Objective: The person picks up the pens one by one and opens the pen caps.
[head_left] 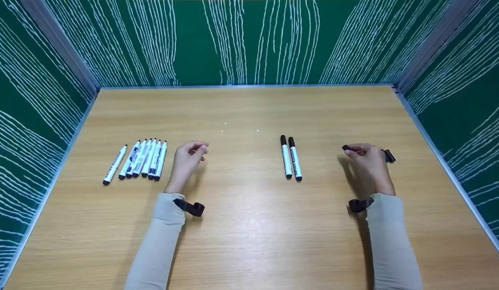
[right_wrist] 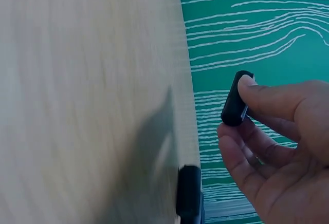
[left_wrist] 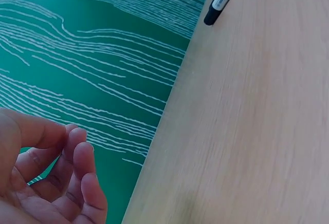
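My right hand [head_left: 369,163] pinches a black marker cap [right_wrist: 235,103] between thumb and fingers, raised over the right part of the table. Just beyond that hand lie more black caps [head_left: 389,156], partly hidden behind it. The left hand [head_left: 186,164] hovers with loosely bent fingers and holds nothing. To its left is a row of several uncapped white markers [head_left: 146,159], tips pointing away from me. One uncapped marker [head_left: 115,165] lies a little apart at the row's left end. Between my hands are two markers with black caps on, a left one [head_left: 286,156] and a right one [head_left: 295,158].
The wooden table [head_left: 249,225] is bordered at the back and sides by green panels [head_left: 197,48] with wavy white lines. Tiny white specks lie near the table's middle. A black wrist mount [head_left: 190,207] sticks out from the left sleeve, another [head_left: 359,205] from the right.
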`<state>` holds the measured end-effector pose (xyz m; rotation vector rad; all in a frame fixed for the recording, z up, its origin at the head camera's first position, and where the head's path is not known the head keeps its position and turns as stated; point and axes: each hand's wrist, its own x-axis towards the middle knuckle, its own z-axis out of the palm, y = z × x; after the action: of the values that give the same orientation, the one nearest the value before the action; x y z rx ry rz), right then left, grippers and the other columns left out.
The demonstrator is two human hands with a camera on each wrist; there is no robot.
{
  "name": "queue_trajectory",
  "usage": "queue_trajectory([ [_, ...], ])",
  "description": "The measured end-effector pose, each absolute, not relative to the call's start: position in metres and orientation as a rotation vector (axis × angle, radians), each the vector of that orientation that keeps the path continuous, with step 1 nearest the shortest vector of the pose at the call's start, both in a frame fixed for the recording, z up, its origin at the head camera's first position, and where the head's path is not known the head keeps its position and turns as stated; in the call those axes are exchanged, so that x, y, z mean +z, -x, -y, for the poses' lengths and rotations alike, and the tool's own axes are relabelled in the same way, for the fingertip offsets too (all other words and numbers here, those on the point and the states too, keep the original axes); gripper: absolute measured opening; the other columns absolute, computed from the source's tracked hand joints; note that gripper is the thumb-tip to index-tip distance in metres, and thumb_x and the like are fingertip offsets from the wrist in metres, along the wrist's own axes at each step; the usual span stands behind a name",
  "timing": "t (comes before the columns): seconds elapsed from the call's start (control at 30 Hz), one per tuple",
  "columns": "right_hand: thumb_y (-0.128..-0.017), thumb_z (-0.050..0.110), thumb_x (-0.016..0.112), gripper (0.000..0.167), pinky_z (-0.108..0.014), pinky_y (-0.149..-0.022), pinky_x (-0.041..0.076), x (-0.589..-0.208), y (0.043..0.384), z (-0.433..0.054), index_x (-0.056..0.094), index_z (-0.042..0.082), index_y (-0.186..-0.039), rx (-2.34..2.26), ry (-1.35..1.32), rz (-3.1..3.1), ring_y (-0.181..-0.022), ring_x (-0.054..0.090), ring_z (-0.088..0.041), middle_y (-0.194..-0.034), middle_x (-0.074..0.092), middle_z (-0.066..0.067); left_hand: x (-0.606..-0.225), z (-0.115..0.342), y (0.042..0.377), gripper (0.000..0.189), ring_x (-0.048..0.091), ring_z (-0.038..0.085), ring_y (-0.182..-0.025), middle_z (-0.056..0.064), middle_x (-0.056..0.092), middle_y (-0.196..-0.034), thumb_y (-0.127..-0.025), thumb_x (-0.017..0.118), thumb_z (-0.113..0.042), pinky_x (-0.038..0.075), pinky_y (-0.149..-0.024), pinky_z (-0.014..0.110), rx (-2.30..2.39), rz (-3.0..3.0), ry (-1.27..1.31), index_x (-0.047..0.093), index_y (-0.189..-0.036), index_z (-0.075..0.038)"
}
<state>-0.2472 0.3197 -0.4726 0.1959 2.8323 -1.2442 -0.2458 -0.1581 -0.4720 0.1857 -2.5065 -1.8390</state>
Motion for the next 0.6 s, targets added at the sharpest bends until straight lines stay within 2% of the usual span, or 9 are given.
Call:
queue_trajectory([
  [0.1, -0.097, 0.034, 0.056, 0.047, -0.030, -0.085, 0.046, -0.472, 0.245, -0.324, 0.056, 0.002, -0.131, -1.219, -0.245, -2.818, -0.108, 0.055, -0.028, -0.125, 0.059, -0.021, -0.472, 0.155, 0.245, 0.021, 0.060, 0.015, -0.073, 0.009, 0.067, -0.095, -0.094, 0.058, -0.012, 0.054, -0.076, 0.035, -1.851, 2.508, -0.183, 0.068, -0.110, -0.004],
  [0.2, -0.097, 0.031, 0.056, 0.045, -0.021, -0.080, 0.047, -0.471, 0.243, -0.329, 0.057, 0.000, -0.130, -1.177, -0.233, -2.838, -0.109, 0.057, -0.030, -0.126, 0.059, -0.023, -0.473, 0.153, 0.245, 0.020, 0.059, 0.013, -0.069, 0.008, 0.067, -0.090, -0.093, 0.058, -0.010, 0.053, -0.070, 0.028, -1.871, 2.488, -0.171, 0.069, -0.108, -0.003],
  [0.27, -0.097, 0.029, 0.056, 0.044, -0.019, -0.078, 0.050, -0.472, 0.242, -0.332, 0.058, -0.001, -0.129, -1.153, -0.219, -2.849, -0.109, 0.058, -0.031, -0.127, 0.059, -0.023, -0.473, 0.151, 0.245, 0.020, 0.058, 0.011, -0.067, 0.007, 0.067, -0.088, -0.093, 0.058, -0.009, 0.053, -0.068, 0.026, -1.878, 2.476, -0.166, 0.069, -0.107, -0.002],
  [0.37, -0.097, 0.028, 0.056, 0.043, -0.030, -0.089, 0.052, -0.473, 0.240, -0.335, 0.058, 0.000, -0.129, -1.165, -0.248, -2.828, -0.111, 0.057, -0.032, -0.128, 0.058, -0.023, -0.474, 0.150, 0.245, 0.020, 0.058, 0.010, -0.067, 0.006, 0.066, -0.088, -0.093, 0.058, -0.009, 0.053, -0.070, 0.027, -1.881, 2.482, -0.168, 0.069, -0.106, -0.002],
  [0.47, -0.097, 0.027, 0.056, 0.041, -0.047, -0.099, 0.046, -0.474, 0.239, -0.336, 0.058, 0.001, -0.129, -1.168, -0.319, -2.791, -0.113, 0.055, -0.033, -0.128, 0.057, -0.023, -0.475, 0.148, 0.245, 0.020, 0.058, 0.011, -0.068, 0.006, 0.066, -0.090, -0.093, 0.057, -0.010, 0.053, -0.072, 0.028, -1.868, 2.506, -0.159, 0.069, -0.107, -0.002],
  [0.6, -0.096, 0.024, 0.059, 0.038, -0.053, -0.103, 0.041, -0.476, 0.238, -0.336, 0.060, 0.000, -0.126, -1.127, -0.375, -2.788, -0.113, 0.053, -0.035, -0.125, 0.057, -0.023, -0.477, 0.146, 0.246, 0.020, 0.058, 0.011, -0.069, 0.007, 0.067, -0.091, -0.093, 0.057, -0.011, 0.053, -0.071, 0.028, -1.869, 2.515, -0.143, 0.069, -0.107, -0.003],
])
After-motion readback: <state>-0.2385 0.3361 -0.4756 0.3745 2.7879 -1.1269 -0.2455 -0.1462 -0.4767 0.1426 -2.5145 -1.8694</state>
